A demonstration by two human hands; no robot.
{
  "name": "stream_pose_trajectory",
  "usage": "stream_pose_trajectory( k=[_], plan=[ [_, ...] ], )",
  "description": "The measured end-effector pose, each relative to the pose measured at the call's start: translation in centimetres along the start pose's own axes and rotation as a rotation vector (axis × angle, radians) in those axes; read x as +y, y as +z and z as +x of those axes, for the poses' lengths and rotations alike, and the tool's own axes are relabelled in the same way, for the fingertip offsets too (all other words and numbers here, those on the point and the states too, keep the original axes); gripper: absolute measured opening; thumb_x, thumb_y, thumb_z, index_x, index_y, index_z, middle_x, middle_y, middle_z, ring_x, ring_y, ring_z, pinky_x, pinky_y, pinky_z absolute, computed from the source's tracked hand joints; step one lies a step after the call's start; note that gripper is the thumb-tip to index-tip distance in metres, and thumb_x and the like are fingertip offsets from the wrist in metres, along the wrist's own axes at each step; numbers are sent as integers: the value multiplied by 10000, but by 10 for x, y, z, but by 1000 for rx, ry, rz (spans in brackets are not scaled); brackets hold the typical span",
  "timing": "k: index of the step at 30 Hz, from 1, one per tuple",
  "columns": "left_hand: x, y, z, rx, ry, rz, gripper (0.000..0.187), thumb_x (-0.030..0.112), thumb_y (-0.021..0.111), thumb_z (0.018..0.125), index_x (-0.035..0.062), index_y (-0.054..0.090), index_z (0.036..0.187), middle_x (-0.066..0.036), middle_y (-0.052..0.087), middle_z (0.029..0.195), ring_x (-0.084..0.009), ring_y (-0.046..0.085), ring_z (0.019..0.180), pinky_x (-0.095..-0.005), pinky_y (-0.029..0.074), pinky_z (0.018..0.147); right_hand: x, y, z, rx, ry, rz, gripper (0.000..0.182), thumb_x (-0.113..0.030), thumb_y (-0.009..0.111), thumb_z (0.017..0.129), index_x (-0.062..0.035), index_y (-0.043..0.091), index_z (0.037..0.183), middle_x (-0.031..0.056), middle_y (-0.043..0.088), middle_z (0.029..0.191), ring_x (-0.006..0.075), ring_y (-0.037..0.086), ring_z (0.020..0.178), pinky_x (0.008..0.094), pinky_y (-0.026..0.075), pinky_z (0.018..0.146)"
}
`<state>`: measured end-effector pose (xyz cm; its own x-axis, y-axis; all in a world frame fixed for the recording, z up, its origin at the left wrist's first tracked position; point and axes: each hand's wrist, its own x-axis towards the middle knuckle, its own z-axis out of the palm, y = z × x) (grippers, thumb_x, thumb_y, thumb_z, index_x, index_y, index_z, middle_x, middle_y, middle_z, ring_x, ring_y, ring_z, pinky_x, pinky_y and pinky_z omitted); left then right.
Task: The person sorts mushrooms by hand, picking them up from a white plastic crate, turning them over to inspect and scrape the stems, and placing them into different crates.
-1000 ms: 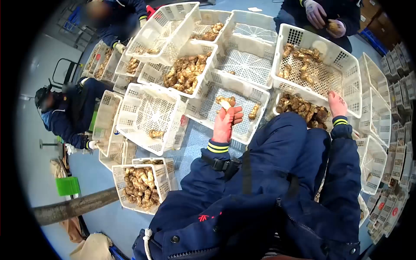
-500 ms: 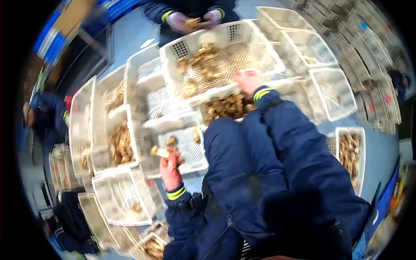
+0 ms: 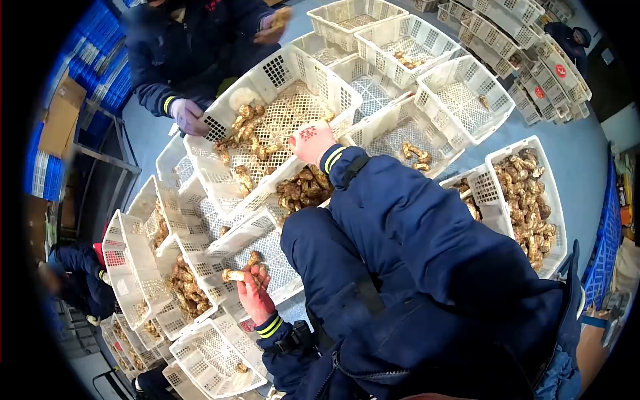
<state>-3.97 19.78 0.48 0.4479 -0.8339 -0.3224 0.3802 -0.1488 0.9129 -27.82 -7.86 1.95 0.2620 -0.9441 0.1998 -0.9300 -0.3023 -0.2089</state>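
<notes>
My left hand (image 3: 255, 297), in a pinkish glove, is closed on a pale-stemmed brown mushroom (image 3: 233, 275) over a white basket (image 3: 283, 263). Another brown piece shows just above its fingers. My right hand (image 3: 312, 143) lies at the near edge of a large white basket (image 3: 217, 180) that holds scattered mushrooms (image 3: 248, 127). The fingers of this hand bend over the rim, and what they hold, if anything, is hidden. Right below it, a smaller basket is filled with dark brown mushrooms (image 3: 303, 190).
A co-worker (image 3: 193, 53) stands across the large basket, one hand at its left corner, the other raised with a mushroom. More white baskets surround my knees, one at right full of mushrooms (image 3: 527, 200). Stacked baskets (image 3: 493, 40) stand behind, and another person (image 3: 80, 273) is at far left.
The view has turned, so the baskets appear shifted. The co-worker's hands, together before, are now apart. My left hand still holds the mushroom; my right hand remains by the large basket's edge.
</notes>
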Motion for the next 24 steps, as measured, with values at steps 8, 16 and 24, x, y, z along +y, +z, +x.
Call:
stream_pose_trajectory(
  k=[8, 16, 24],
  plan=[
    [1, -1, -2, -6, -31, -29, 336, 283, 547, 884, 38, 470, 1101, -46, 571, 923, -135, 561, 778, -260, 463, 681, 0, -3, -2, 9, -3, -12, 297, -344, 494, 792, -116, 655, 690, 60, 609, 628, 253, 578, 646, 391, 414, 621],
    [-3, -1, -4, 48, 1, 3, 340, 298, 557, 879, 42, 472, 1087, -34, 530, 922, -117, 517, 763, -244, 430, 651, 1, -1, -5, -13, -5, -16, 271, -308, 486, 792, -136, 666, 684, 47, 639, 705, 230, 603, 685, 405, 415, 607],
    [-4, -2, 2, -54, 19, -19, 328, 306, 550, 883, 53, 470, 1074, -23, 520, 889, -93, 491, 709, -218, 421, 603, -1, -7, -6, 37, -3, -20, 291, -323, 470, 810, -135, 676, 724, 51, 638, 732, 223, 603, 734, 405, 408, 653]
  ],
)
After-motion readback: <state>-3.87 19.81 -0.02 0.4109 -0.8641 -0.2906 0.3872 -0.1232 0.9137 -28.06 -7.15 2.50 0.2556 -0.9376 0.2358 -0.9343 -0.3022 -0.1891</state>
